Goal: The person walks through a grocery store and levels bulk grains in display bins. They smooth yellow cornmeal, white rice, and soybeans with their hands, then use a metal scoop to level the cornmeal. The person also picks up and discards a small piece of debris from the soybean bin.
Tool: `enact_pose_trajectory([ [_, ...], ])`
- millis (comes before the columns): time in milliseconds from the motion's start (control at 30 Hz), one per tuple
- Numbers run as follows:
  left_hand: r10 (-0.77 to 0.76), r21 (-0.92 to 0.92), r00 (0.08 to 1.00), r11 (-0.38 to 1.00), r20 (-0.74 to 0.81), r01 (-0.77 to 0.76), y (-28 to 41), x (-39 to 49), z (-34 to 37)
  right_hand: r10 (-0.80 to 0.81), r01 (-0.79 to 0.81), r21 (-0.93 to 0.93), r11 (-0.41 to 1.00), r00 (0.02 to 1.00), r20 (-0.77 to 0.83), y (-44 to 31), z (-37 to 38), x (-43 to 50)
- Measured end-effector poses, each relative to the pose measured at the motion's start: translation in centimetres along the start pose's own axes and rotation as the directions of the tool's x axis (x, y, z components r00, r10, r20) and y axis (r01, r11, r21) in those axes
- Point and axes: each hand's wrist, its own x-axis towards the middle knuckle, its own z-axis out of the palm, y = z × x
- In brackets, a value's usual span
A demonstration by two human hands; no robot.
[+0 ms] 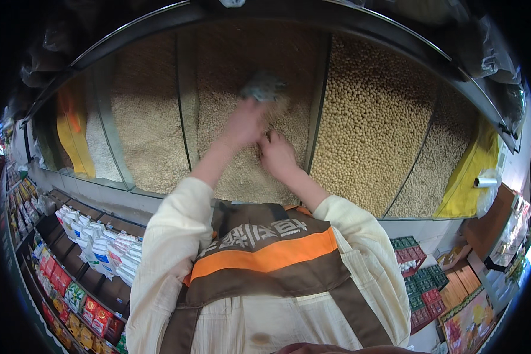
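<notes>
Both of my hands are inside a bin of small pale brown grain [239,181], in the middle of a divided glass-sided display. My left hand [247,123] reaches farther in and is blurred by motion. At its fingers is a pale blue-grey object [264,85], too smeared to name, which the hand seems to hold. A light streak that looks like loose grain [279,107] shows just beside that object. Closer to me, my right hand [279,154] has its fingers curled by the left wrist. Whether it grips anything is hidden.
Glass dividers [318,101] flank this bin. Soybeans [367,132] fill the bin to the right, and more pale grain [148,137] the one to the left. A dark frame [265,11] arches overhead. Shelves with white packages [101,243] stand low left; stacked crates [420,283] stand low right.
</notes>
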Motion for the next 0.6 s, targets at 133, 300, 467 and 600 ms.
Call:
enact_pose_trajectory([
  [133,0.064,-0.171,0.993,0.984,0.103,-0.046,1.3,-1.2,-0.4,-0.028,0.026,-0.028,0.999,0.996,-0.082,0.2,0.3,-1.0],
  [300,-0.295,-0.093,0.953,0.953,-0.071,0.288,-5.1,6.3,-5.9,-0.05,0.049,-0.013,0.999,0.996,-0.073,0.1,-0.3,-1.0],
  [467,-0.317,0.187,0.947,0.934,0.042,0.304,-6.8,11.5,-5.9,-0.054,0.055,0.018,0.998,0.996,-0.067,0.0,-0.9,-1.0],
  [600,-0.367,0.087,0.874,0.929,0.318,0.359,-2.3,9.8,-2.1,-0.047,0.05,0.023,0.998,0.993,-0.107,0.0,-0.7,-0.8],
])
